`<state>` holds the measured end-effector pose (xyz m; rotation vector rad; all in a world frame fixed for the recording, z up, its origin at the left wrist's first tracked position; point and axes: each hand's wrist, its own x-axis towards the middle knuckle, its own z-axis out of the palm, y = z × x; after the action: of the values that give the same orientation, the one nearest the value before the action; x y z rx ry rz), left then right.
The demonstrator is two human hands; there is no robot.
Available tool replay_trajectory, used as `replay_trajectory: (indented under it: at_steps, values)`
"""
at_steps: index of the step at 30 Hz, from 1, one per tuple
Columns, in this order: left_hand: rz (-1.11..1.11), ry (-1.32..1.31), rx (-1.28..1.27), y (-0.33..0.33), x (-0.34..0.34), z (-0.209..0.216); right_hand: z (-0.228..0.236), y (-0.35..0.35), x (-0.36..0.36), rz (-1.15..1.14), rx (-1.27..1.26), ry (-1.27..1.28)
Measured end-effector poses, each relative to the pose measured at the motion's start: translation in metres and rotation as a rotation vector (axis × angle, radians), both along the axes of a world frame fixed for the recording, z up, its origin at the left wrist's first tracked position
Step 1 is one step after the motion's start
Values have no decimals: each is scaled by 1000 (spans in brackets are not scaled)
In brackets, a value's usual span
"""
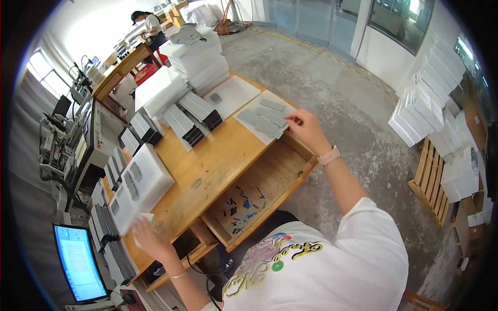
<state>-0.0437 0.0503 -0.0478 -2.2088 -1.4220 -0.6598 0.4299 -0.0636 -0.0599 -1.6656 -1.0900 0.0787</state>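
My left hand (pixel 149 239) is at the near left of the wooden table, slightly blurred, its fingers closed on a thin white piece (pixel 144 216), cloth or paper. Beside it lies a stack of white trays (pixel 150 179) with a few grey flat pieces (pixel 136 172) on top. My right hand (pixel 308 129) reaches over the table's right edge with its fingertips pinched together; whether something small is between them is hidden. Right next to those fingers, several grey rectangular plates (pixel 258 122) lie loosely spread on a white sheet (pixel 244 109).
Below my right arm, an open drawer (pixel 280 179) holds blue and dark scraps (pixel 248 203). Bundled grey-black strips (pixel 194 108) and tall white stacks (pixel 199 57) stand farther back. A lit monitor (pixel 78 262) is at lower left. A person (pixel 150 28) works at a far bench.
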Motion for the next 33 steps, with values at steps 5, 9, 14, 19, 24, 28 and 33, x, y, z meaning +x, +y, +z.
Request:
replay_trajectory:
  at_steps: [5,9,14,19,24,28,33]
  values:
    - [-18,-2,-425,-7,-14,-26,16,34,23,-25,-29,-58]
    - [-158,-149,-500,6,-32,-18,19,51,24,11,-55,-115]
    - [-171,-28,-449,26,-61,-7,18,61,19,71,-90,-180]
    - [-107,-322,-357,15,-64,-15,17,76,5,94,-134,-213]
    - [119,-164,-171,12,-42,-32,25,87,-56,258,-94,-290]
    - [185,-248,-126,10,-50,-34,22,92,-153,333,116,-281]
    - [162,-309,-77,10,-48,-35,-16,100,-174,473,-42,-642]
